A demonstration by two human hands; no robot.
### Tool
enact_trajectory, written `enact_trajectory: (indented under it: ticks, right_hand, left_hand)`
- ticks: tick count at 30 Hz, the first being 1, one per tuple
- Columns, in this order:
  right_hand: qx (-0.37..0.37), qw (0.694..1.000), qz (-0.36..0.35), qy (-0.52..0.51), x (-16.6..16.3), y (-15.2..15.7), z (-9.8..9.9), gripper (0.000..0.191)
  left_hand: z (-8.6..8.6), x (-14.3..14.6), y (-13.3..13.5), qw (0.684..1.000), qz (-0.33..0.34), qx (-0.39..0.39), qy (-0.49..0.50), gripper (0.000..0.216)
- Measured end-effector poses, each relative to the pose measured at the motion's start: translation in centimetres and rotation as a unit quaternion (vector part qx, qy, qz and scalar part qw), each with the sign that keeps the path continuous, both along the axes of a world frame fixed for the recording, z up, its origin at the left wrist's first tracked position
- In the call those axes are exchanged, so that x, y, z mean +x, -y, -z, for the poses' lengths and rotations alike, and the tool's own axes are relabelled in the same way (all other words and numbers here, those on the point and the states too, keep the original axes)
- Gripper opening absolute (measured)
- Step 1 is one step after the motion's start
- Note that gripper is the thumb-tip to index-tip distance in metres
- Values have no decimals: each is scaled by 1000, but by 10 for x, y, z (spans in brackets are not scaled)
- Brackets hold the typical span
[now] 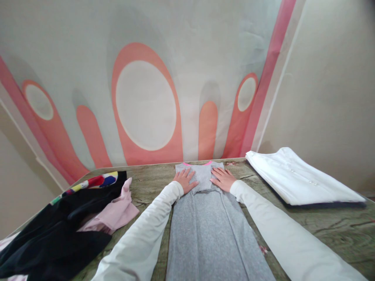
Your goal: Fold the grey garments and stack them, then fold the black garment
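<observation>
A grey garment (211,234) with pink trim at its far edge lies lengthwise on the table in front of me. Its far part is folded over, and the sides look folded inward along two long creases. On the left of that folded part my left hand (185,180) rests flat, fingers spread. My right hand (223,178) presses flat on the right side of the same part, its fingers also apart. Neither hand grips the cloth. Both of my forearms, in white sleeves, reach in from the near edge.
Left on the wood-grain table (146,175) lies a loose heap with a black garment (64,234) and a pink cloth (113,214). A stack of folded white clothes (301,177) sits at the right. Behind the table rises a wall with a printed backdrop (146,105).
</observation>
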State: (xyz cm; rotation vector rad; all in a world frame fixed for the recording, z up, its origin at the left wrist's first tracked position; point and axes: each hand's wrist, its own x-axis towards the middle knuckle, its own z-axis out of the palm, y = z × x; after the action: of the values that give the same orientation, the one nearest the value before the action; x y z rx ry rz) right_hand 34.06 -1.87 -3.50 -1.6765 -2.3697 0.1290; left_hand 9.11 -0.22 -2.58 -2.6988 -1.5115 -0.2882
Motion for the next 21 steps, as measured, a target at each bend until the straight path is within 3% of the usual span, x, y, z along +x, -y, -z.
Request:
enact_trajectory:
  ticks: [4, 7, 12, 16, 21]
  right_hand:
    - [27, 1000, 4, -10, -1, 3, -2, 53]
    - [63, 998, 9, -21, -3, 5, -6, 48]
    - [73, 996, -32, -38, -7, 8, -10, 56]
    - [47, 998, -33, -37, -7, 7, -8, 64]
    - [34, 999, -8, -20, -5, 3, -4, 53]
  left_hand:
    - [1, 1, 4, 1000, -2, -5, 11, 68]
    - [-3, -4, -3, 999, -12, 20, 34, 61]
    - [-7, -20, -20, 996, -41, 61, 52, 48]
    - [-3, -25, -24, 998, -56, 12, 25, 55]
    - [-3, -25, -24, 994, -106, -20, 3, 65]
